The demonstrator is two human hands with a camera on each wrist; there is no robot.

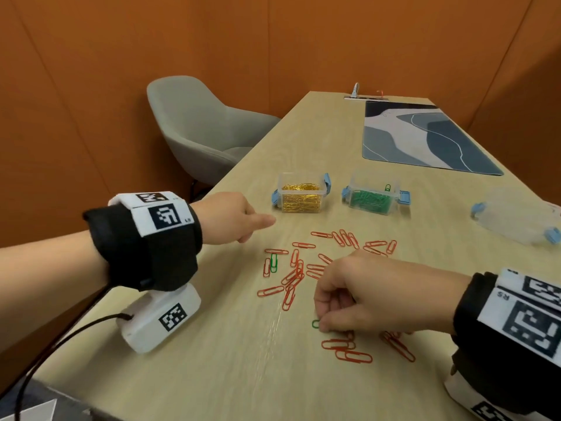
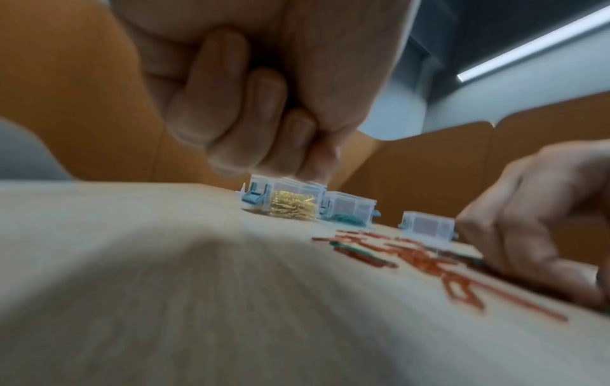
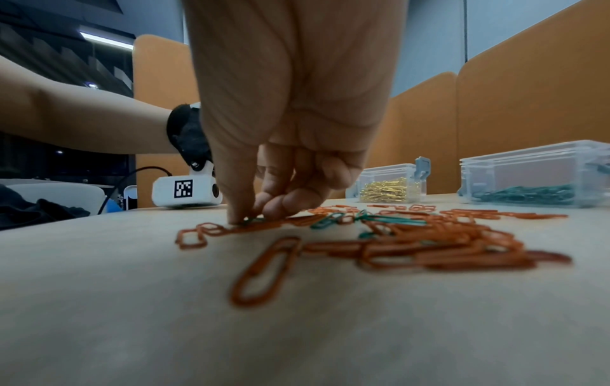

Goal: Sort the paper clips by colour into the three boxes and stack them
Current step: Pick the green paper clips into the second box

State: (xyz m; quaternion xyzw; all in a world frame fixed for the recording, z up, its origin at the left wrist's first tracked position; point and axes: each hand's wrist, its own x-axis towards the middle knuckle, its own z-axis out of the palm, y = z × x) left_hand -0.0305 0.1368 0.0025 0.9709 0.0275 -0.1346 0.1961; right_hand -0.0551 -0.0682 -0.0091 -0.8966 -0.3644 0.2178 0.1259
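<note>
A pale wood-grain tabletop (image 1: 212, 344) with a smooth, faintly glossy finish carries red clips (image 1: 291, 287) in a matt coloured coating. Three boxes are clear, smooth plastic with blue plastic latches: the gold box (image 1: 300, 192) holds shiny metallic gold clips (image 1: 301, 198), the green box (image 1: 375, 197) coated green clips (image 1: 368, 202), the third box (image 1: 513, 220) looks frosted. Black cloth wristbands (image 1: 151, 247) carry white hard-plastic housings. A smooth printed mat (image 1: 425, 138) lies beyond; the chair (image 1: 200, 126) looks matt grey.
</note>
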